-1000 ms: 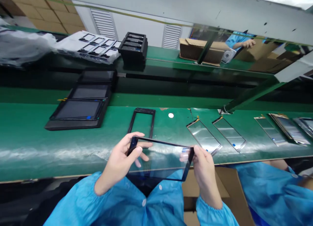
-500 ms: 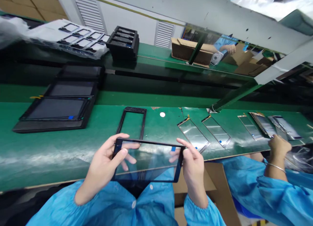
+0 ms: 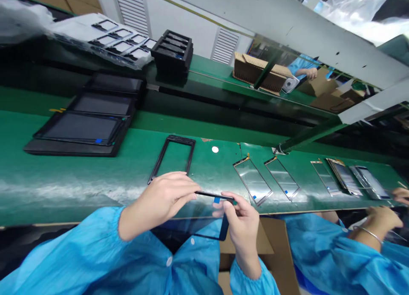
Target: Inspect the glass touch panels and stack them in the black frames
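Observation:
Low in front of me is a clear touch-screen glass panel [image 3: 204, 224] with a black border and a small blue tab near its right end. My right hand [image 3: 243, 222] grips that right end, thumb on the near face and fingers behind. Along the top edge, my left hand [image 3: 164, 197] has its fingers and thumb closed, pinching the edge and covering the panel's upper left part. Just beyond my left hand, a stack of black rectangular frames [image 3: 191, 158] lies on the green bench [image 3: 217, 176].
To the right lie a glass panel [image 3: 252, 180], another glass panel [image 3: 281, 178] and a stack of panels [image 3: 343, 176]. A co-worker's hand [image 3: 380, 222] is beside them. Black trays [image 3: 73, 150] with screens stand left. A cardboard box [image 3: 277, 252] sits below the bench edge.
My left hand has moved from the panel's left end to the right along its top edge. The panel's left end has dropped behind that hand. The camera view has shifted and tilted slightly.

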Available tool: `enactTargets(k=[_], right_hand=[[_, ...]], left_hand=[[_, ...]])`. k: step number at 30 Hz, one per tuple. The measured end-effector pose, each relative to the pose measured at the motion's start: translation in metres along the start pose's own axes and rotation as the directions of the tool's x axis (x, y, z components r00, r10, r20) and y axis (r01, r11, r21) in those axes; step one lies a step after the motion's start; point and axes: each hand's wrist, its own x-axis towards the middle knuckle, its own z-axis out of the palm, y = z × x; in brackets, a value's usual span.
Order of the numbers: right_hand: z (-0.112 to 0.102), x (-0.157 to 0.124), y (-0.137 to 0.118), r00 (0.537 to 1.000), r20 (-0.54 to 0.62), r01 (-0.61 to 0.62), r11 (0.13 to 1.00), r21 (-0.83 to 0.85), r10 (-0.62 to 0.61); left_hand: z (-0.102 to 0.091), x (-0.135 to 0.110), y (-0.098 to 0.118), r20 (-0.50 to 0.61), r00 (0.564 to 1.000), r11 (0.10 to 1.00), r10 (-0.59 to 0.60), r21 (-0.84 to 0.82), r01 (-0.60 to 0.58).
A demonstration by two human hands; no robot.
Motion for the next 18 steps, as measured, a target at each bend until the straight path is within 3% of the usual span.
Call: enactTargets(k=[4,7,9,12,14,18], right_hand=[[0.002,0.008,0.000,0.977,0.208,-0.048,0.998,0.039,0.039],[0.002,0.014,0.003,0.943,0.321,-0.130,0.983,0.128,0.083],[0.000,0.017,0.007,0.960,0.256,-0.169,0.966,0.198,0.116],[-0.004,0.019,0.013,0.980,0.134,-0.174,0.962,0.208,0.148],[-0.004,0.019,0.015,0.983,0.105,-0.168,0.967,0.191,0.150],[0.002,0.017,0.011,0.991,0.106,-0.103,0.978,0.183,0.084]], left_hand=[[0.007,-0.003,0.010,0.100,0.991,0.987,-0.089,-0.126,0.101],[0.013,-0.005,0.016,0.178,0.957,0.882,-0.231,-0.377,0.283],[0.017,-0.008,0.018,0.178,0.903,0.714,-0.391,-0.560,0.419],[0.019,-0.015,0.020,0.185,0.818,0.474,-0.544,-0.737,0.482],[0.020,-0.018,0.021,0.192,0.796,0.410,-0.574,-0.774,0.482],[0.020,-0.023,0.022,0.170,0.780,0.385,-0.602,-0.795,0.470]])
